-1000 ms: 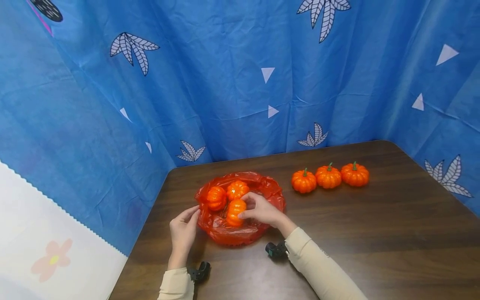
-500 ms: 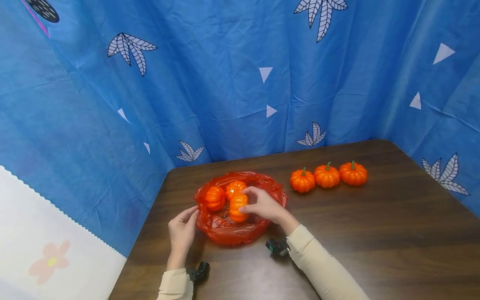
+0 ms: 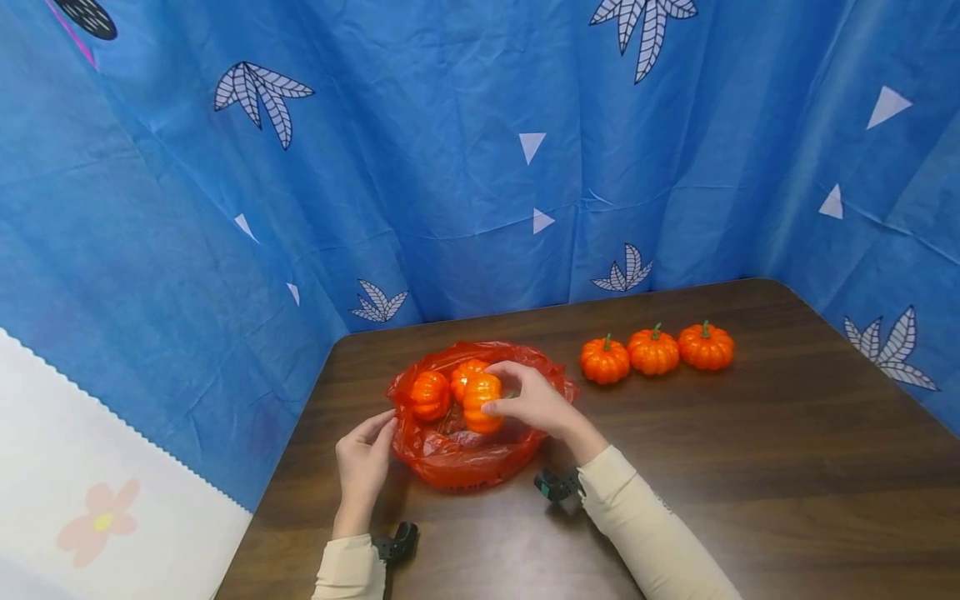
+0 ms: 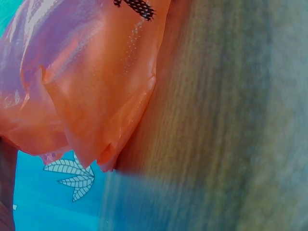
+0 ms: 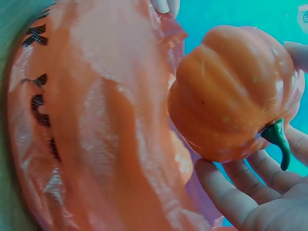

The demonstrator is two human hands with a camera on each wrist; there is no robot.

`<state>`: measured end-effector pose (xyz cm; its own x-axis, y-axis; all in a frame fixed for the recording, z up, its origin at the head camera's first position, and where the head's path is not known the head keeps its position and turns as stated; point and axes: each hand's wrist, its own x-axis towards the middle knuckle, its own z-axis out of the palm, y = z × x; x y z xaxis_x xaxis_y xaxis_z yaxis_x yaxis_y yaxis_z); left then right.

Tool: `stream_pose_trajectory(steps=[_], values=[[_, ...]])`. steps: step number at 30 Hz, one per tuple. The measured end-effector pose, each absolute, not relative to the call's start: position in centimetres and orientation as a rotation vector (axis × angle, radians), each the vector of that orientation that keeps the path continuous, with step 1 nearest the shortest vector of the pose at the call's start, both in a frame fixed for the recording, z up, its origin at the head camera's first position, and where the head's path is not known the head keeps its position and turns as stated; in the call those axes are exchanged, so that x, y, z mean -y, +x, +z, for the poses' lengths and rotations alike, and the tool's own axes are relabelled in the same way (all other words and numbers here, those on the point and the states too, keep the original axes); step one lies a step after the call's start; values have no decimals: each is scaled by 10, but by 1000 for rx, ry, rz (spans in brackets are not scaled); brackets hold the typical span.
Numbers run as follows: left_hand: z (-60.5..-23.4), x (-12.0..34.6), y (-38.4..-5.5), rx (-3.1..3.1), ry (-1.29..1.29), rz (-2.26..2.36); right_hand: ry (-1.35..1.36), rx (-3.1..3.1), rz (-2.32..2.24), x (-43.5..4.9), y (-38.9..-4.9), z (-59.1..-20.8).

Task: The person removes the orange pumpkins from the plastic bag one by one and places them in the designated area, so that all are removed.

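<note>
My right hand (image 3: 534, 406) holds a small orange pumpkin (image 3: 482, 403) over the open mouth of a red plastic bag (image 3: 480, 467). In the right wrist view this pumpkin (image 5: 236, 91) is gripped between thumb and fingers, its green stem toward the palm. With thumb and fingertips, my left hand (image 3: 364, 454) pinches the bag's left rim. Two more pumpkins lie inside: one pumpkin (image 3: 431, 395) at the left, another pumpkin (image 3: 465, 375) behind the held one and partly hidden by it. Mostly the bag's side (image 4: 106, 86) fills the left wrist view.
Three orange pumpkins stand in a row at the back right: a left pumpkin (image 3: 604, 360), a middle pumpkin (image 3: 653, 351) and a right pumpkin (image 3: 707, 346). The brown wooden table (image 3: 712, 450) backs onto a blue curtain (image 3: 465, 167).
My right hand has lifted the pumpkin up from the bag's bottom and slightly to the right. The left hand keeps its pinch on the rim.
</note>
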<state>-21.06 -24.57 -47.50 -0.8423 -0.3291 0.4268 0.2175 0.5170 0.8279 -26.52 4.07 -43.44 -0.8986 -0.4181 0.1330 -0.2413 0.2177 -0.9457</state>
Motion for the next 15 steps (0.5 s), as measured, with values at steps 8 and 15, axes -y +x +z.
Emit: stream_pose_trajectory(steps=[8, 15], values=[[-475, 245, -210, 2212, 84, -1333, -702, -2312, -1792, -49, -261, -423], [-474, 245, -211, 2221, 101, -1313, -651, -2245, -1862, -57, -262, -417]])
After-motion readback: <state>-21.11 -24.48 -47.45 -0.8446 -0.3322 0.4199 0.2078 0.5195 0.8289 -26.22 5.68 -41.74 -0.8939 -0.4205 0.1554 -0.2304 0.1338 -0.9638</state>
